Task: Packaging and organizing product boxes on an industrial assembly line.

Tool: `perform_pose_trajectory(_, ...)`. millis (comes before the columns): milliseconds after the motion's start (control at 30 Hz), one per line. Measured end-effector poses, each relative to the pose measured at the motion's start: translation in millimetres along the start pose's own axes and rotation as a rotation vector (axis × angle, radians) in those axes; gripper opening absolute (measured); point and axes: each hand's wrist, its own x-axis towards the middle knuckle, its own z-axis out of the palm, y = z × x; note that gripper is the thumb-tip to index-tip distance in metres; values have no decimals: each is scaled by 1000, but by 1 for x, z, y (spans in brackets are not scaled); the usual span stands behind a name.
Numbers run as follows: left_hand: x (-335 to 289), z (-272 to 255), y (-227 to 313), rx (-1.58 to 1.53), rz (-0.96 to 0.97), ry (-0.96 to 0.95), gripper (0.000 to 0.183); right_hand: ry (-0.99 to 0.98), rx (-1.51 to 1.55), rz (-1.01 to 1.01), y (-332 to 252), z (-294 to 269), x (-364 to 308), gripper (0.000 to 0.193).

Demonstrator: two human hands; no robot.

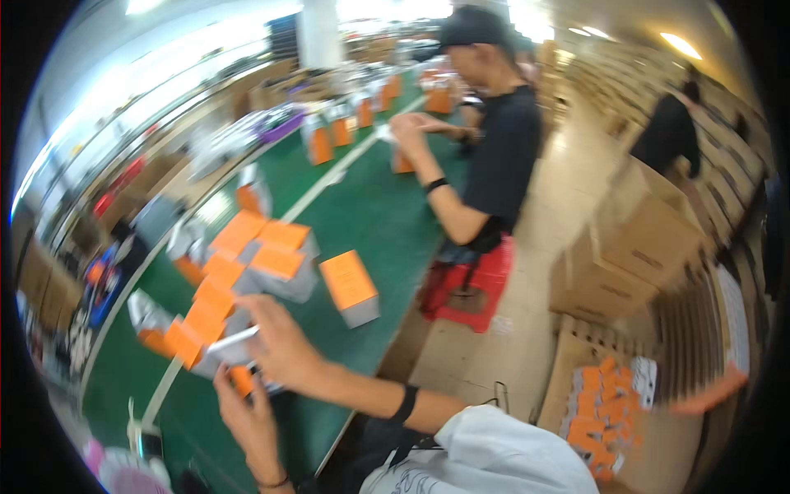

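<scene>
My left hand (247,424) holds a small orange and white carton (240,381) from below, near the front of the green table (362,222). At the upper end of that carton, my right hand (284,342) pinches a white part (234,347), which may be its flap; motion blur hides the detail. Just past my hands, a row of orange-topped grey cartons (211,298) stands close together. One more orange-topped carton (350,280) stands apart, to the right of that group. Grey plastic-looking bundles with orange ends (151,321) lie along the table's left side.
A person in black (506,148) works at the table's right side, beside a red stool (473,288). Large brown boxes (613,272) stand across the aisle. An open box of orange cartons (605,412) lies at lower right. A pink and white fan-like object (127,473) is at lower left.
</scene>
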Motion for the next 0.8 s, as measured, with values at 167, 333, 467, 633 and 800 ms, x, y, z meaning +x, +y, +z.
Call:
perform_pose_trajectory(167, 6, 10, -70, -181, -48, -105, 44, 6, -106, 168, -4, -2, -73, 89)
perform_pose_trajectory(333, 4, -17, -6, 37, -36, -142, 45, 144, 77, 301, 10, -11, -79, 65)
perform_pose_trajectory(467, 6, -22, 0, -301, -622, -257, 41, 133, 153, 358, 15, -6, -75, 56)
perform_pose_trajectory(633, -5, 1, -53, -713, -635, -124, 39, 150, 89, 321, 15, -12, -75, 33)
perform_pose_trajectory(800, -7, -51, -44, -825, -570, 69, 25, 41, 184, 298, 11, -26, -92, 44)
